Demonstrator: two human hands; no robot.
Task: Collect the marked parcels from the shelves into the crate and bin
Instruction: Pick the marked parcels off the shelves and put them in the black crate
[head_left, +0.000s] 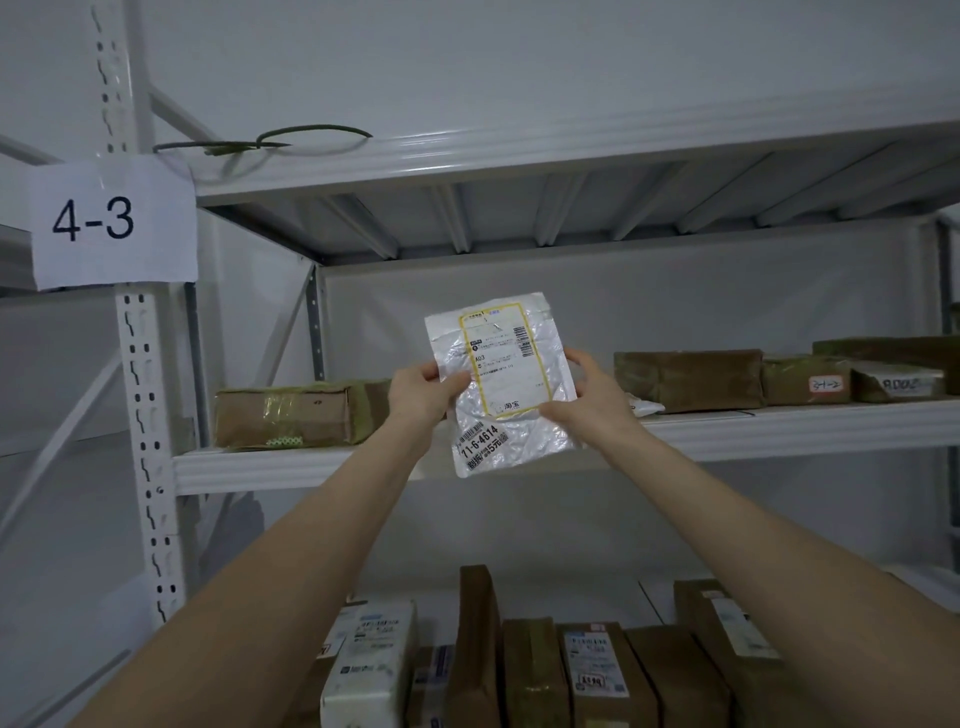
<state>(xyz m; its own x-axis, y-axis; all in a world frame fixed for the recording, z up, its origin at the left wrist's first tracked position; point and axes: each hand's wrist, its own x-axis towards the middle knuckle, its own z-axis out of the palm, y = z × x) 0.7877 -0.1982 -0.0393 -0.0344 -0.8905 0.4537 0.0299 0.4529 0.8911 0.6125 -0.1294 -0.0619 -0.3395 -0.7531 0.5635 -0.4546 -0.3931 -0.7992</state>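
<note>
A flat white plastic mailer parcel (511, 384) is held up in front of the middle shelf (779, 431). It carries a shipping label outlined in yellow and a sticker reading 11-6-4614 near its lower left corner. My left hand (423, 392) grips its left edge with the thumb across the front. On the opposite edge, my right hand (592, 389) pinches it lower down. Both arms reach up from the bottom of the view. No crate or bin is in view.
A brown taped box (296, 415) lies on the middle shelf at left; more brown boxes (688, 379) with handwritten labels lie at right. The lower shelf holds several upright parcels (530, 670). A paper sign reading 4-3 (111, 221) hangs on the upright post. A green cord loop (311, 137) lies on the top shelf.
</note>
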